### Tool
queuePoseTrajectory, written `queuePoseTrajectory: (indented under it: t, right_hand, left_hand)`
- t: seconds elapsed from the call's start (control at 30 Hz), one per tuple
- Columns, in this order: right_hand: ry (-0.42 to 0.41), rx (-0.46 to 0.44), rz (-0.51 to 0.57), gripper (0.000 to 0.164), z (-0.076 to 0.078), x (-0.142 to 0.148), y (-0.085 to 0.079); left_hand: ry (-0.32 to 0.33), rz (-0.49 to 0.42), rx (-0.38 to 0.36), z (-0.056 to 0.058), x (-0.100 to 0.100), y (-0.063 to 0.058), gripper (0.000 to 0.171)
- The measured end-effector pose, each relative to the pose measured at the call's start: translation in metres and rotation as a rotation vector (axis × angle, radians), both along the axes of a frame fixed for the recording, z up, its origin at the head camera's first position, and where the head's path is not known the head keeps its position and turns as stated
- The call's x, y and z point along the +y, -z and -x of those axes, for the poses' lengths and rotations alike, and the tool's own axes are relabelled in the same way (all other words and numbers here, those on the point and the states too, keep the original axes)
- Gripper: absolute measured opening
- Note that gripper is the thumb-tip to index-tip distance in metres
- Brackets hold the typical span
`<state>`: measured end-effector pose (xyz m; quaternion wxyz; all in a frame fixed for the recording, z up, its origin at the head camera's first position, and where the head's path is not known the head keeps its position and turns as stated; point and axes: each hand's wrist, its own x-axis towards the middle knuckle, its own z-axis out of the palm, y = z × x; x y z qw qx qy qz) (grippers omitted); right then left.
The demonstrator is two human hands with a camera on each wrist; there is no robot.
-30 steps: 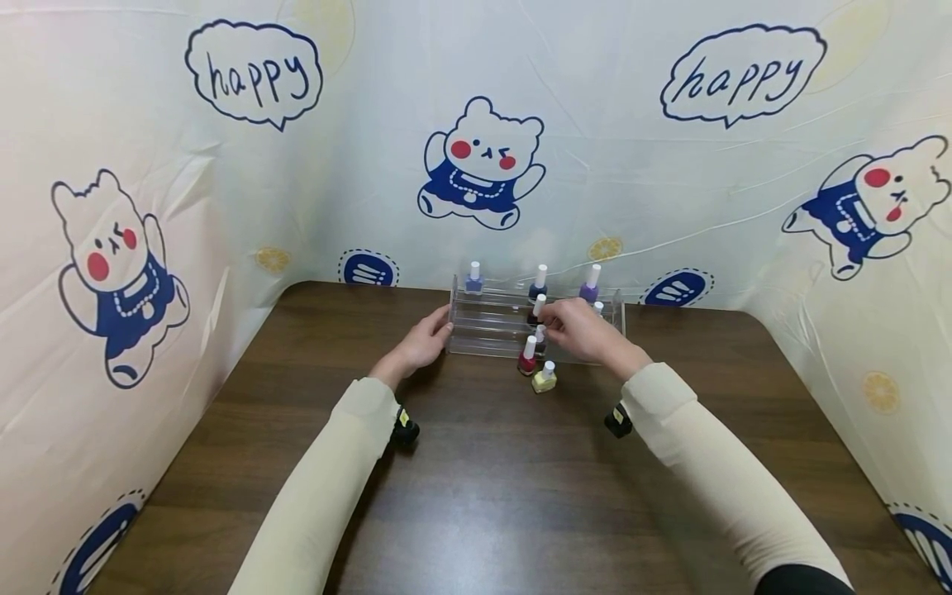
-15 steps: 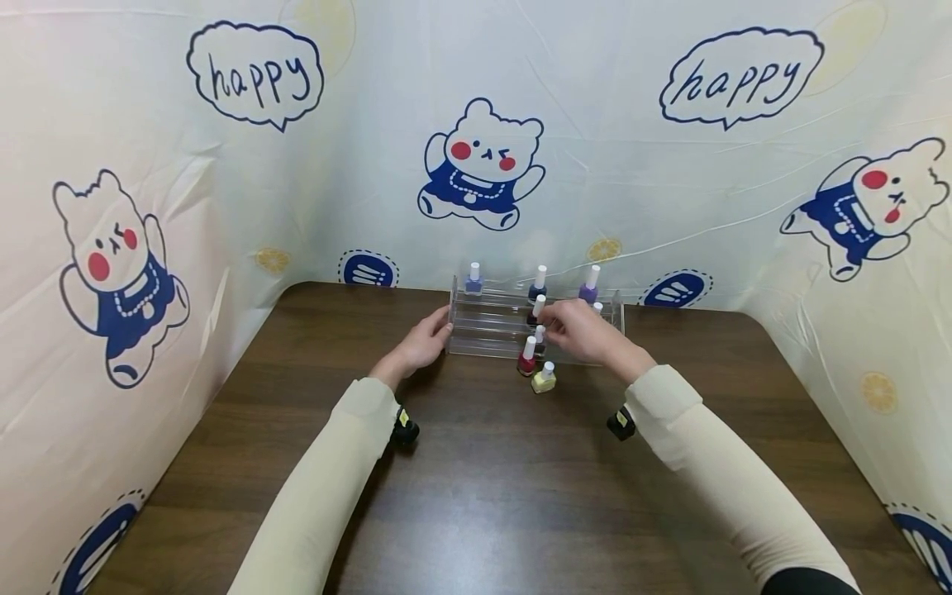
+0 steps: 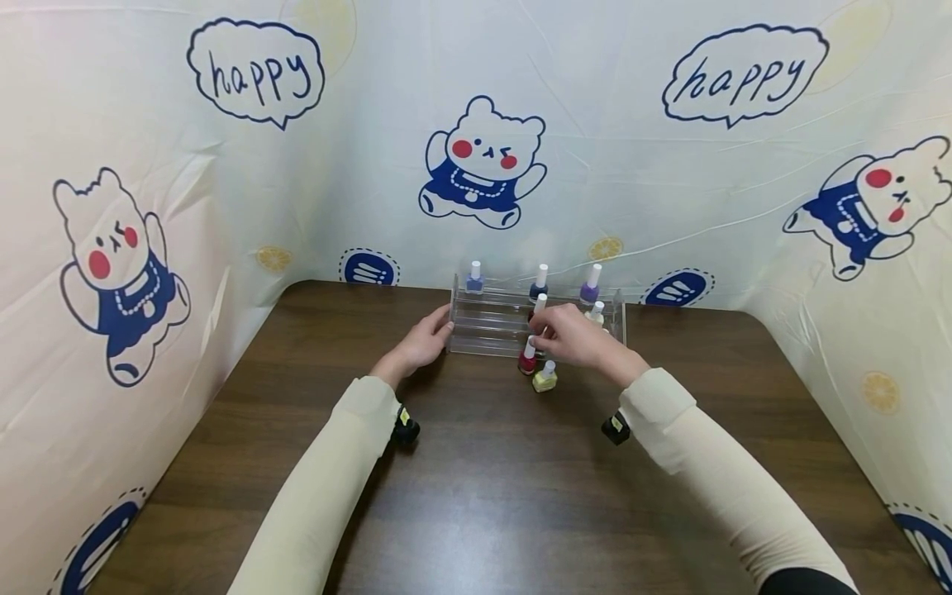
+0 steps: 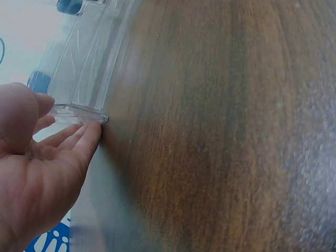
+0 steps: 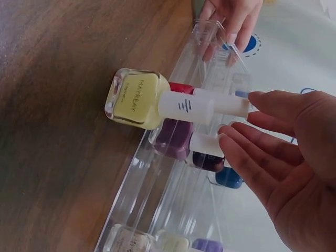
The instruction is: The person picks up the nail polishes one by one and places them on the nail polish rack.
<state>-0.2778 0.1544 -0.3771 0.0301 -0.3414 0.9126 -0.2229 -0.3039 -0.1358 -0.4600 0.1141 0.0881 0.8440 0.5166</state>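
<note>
A clear acrylic tiered rack (image 3: 487, 325) stands at the table's back edge. My left hand (image 3: 424, 340) rests its fingers, fairly straight, against the rack's left end panel. With thumb and index fingertips, my right hand (image 3: 571, 335) pinches the white cap end of a red nail polish bottle (image 3: 527, 363) just in front of the rack; its other fingers are loosely bent. Beside it is a pale yellow nail polish bottle (image 5: 139, 100). On the rack behind, a purple bottle (image 5: 175, 137) and a dark bottle (image 5: 208, 161) appear in the right wrist view; the hand partly hides them in the head view.
The rack's top tier carries a light blue bottle (image 3: 474, 279), a dark blue bottle (image 3: 539, 285) and a violet bottle (image 3: 590, 287). A cream bottle (image 3: 595, 314) sits lower right. A patterned curtain (image 3: 476, 66) rises behind the brown table (image 3: 476, 463).
My right hand has moved slightly down and left, from the rack's tiers to the red bottle's cap, uncovering more of the cream bottle. The left hand stays at the rack's end.
</note>
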Motion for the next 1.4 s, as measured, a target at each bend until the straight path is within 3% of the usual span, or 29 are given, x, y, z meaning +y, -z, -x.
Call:
queuePoseTrajectory:
  t: [0.4, 0.8, 1.0, 1.4]
  right_hand:
    - [-0.022, 0.033, 0.015, 0.008, 0.001, -0.005, 0.006]
    - [-0.014, 0.074, 0.004, 0.01, 0.0, -0.007, 0.006]
    - [-0.034, 0.132, 0.036, 0.01, -0.001, -0.008, 0.002]
    - [-0.034, 0.153, 0.05, 0.013, 0.0, -0.013, -0.011]
  left_hand:
    - [0.003, -0.004, -0.006, -0.001, 0.0, -0.001, 0.054]
    - [0.005, 0.006, 0.01, 0.001, 0.0, 0.002, 0.054]
    - [0.004, -0.003, 0.004, 0.0, 0.0, 0.003, 0.053]
    - [-0.007, 0.003, 0.003, -0.001, 0.0, 0.002, 0.053]
